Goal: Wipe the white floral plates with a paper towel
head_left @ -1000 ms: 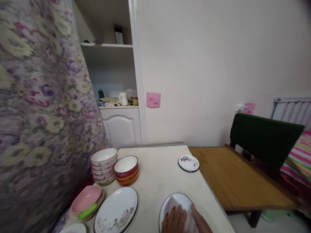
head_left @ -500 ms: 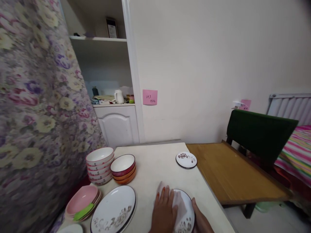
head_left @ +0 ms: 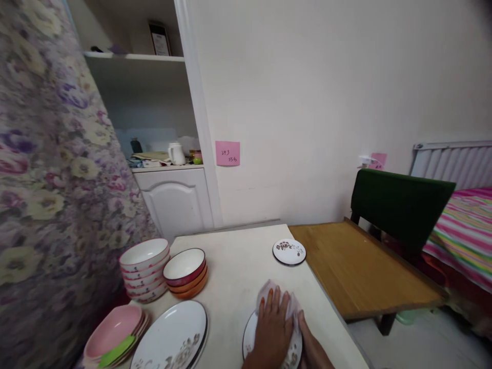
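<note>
My left hand (head_left: 272, 330) lies palm down with spread fingers on a pale cloth (head_left: 291, 306). The cloth covers the top of a white, dark-rimmed plate (head_left: 249, 339) at the near edge of the white table (head_left: 238, 266). My right hand (head_left: 312, 349) is mostly cut off by the frame. What shows of it lies along the plate's right rim and appears to grip it.
A small flowered plate (head_left: 289, 251) sits further back. To the left are a large flowered plate (head_left: 172, 341), two bowl stacks (head_left: 144, 269) (head_left: 185, 271) and pink dishes (head_left: 113, 330). A wooden table (head_left: 357, 271) and green chair (head_left: 400, 205) stand to the right, a floral curtain (head_left: 49, 179) to the left.
My left hand slid the cloth from the plate's middle to its left edge, then up to its far edge. The view has swung slightly to the right.
</note>
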Motion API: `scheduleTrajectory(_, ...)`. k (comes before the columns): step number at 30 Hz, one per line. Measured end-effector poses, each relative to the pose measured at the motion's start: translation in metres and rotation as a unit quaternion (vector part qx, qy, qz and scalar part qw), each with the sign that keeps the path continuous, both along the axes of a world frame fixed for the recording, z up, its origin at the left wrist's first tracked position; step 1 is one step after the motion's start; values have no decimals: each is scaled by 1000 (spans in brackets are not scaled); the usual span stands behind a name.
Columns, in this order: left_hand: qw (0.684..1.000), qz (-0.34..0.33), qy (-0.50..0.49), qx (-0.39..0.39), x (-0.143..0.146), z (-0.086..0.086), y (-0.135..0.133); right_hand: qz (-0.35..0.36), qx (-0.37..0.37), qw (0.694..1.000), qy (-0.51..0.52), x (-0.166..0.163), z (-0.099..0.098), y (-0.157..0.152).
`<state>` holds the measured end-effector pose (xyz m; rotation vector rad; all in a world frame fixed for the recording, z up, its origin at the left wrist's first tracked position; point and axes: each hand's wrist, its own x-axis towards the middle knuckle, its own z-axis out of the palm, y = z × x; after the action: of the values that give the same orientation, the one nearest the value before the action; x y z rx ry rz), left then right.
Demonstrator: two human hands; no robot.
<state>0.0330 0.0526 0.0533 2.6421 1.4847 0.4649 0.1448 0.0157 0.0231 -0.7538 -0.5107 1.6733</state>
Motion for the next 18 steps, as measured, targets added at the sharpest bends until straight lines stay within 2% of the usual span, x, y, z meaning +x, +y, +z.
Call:
scheduleTrajectory(4,994,111,-2,-5,-16,-6,23,40,-10,999,24,-4,10,-7)
scheduleTrajectory(8,988,149,25,6,-43,-13,22,48,-17,998,29,-4,14,-12)
scheduleTrajectory(10,989,144,41,-7,-47,-15,14,43,-20,999,14,-2,9,-9)
scheduleTrajectory(12,992,121,37,-31,-39,-17,4,28,-22,999,5,1,1,-5)
scheduleTrajectory(16,999,6,-1,-41,-4,-14,-4,-32,-4,999,-5,4,-17,6)
scheduleTrajectory(18,999,-19,-1,-36,7,-9,3,-34,6,999,-4,4,-20,8)
